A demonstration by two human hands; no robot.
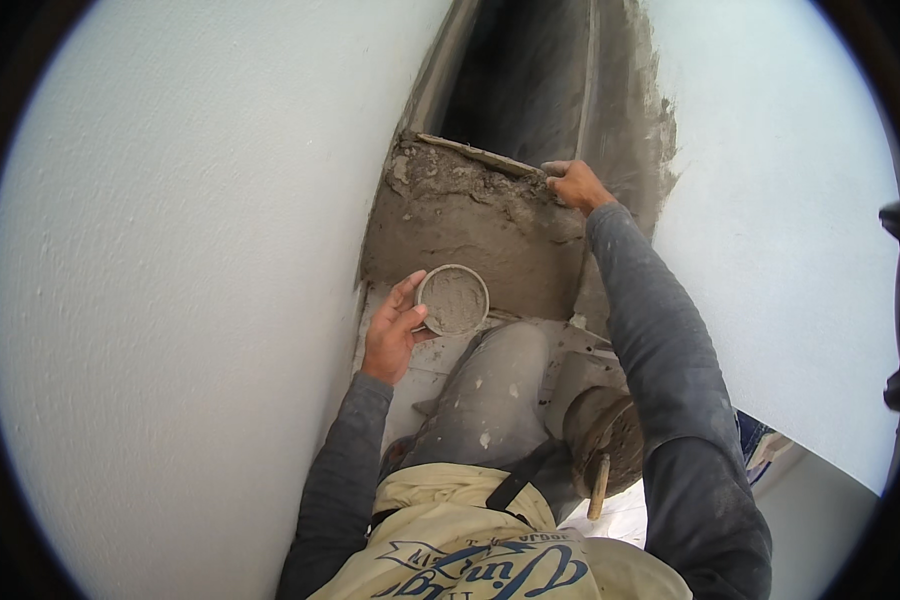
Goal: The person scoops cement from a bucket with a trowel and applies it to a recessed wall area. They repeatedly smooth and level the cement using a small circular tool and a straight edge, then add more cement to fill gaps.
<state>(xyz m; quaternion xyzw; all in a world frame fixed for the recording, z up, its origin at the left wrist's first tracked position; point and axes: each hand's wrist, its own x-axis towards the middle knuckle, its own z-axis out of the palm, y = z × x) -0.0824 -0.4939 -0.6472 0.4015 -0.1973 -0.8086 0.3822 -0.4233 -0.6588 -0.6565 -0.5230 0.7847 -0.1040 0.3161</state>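
Note:
My left hand (395, 325) is wrapped round the side of a small round cup (487, 300), which is filled with wet grey mortar (455, 300). Ahead and to the right, my right hand (576, 186) reaches to the upper edge of a low mortar-covered wall (480, 240). Its fingers are closed at the right end of a thin strip (480, 153) lying along that edge. Whether they pinch the strip or a bit of mortar is hidden. Rough, lumpy mortar lies just below the strip, with a smoother face lower down.
A white wall (190, 250) rises close on my left, another white wall (780, 130) on my right. Beyond the low wall is a dark opening (515, 80). By my knee sits a mortar-smeared bucket (610, 430), with a wooden handle (599, 487) sticking out.

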